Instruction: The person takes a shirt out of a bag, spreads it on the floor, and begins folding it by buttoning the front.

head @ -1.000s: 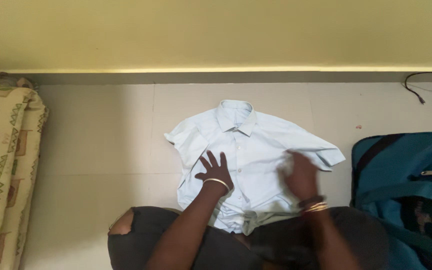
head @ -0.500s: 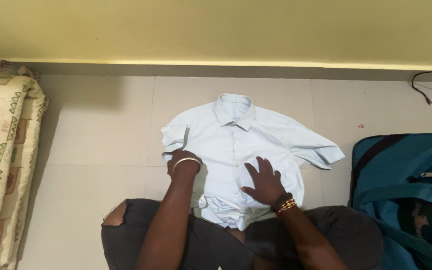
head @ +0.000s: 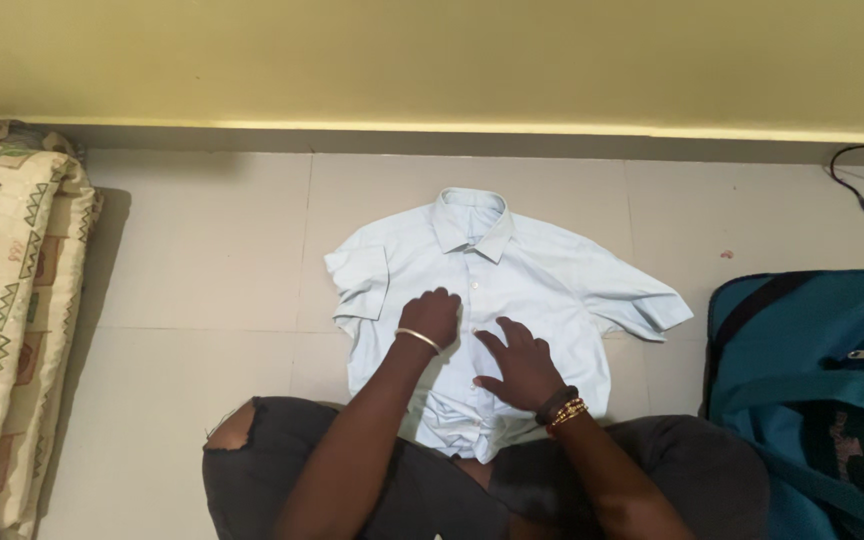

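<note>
A light blue short-sleeved shirt [head: 512, 275] lies buttoned, front up, on the pale tiled floor [head: 192, 250], collar toward the wall. My left hand [head: 432, 315], with a thin bangle at the wrist, rests on the shirt's chest just left of the button line, fingers curled under. My right hand [head: 517, 362], with several bangles at the wrist, lies flat on the shirt's lower front with fingers spread. The left sleeve is folded inward; the right sleeve lies spread out. The hem is bunched against my dark-clad knees [head: 432, 480].
A folded patterned mattress [head: 2, 330] lies along the left edge. An open teal bag [head: 812, 370] stands at the right. A dark cable [head: 852, 165] lies on the floor at the far right near the yellow wall [head: 432, 60].
My left hand has moved from the shirt's left sleeve to the chest near the buttons. My right hand has barely shifted on the lower front. The left sleeve now lies folded inward.
</note>
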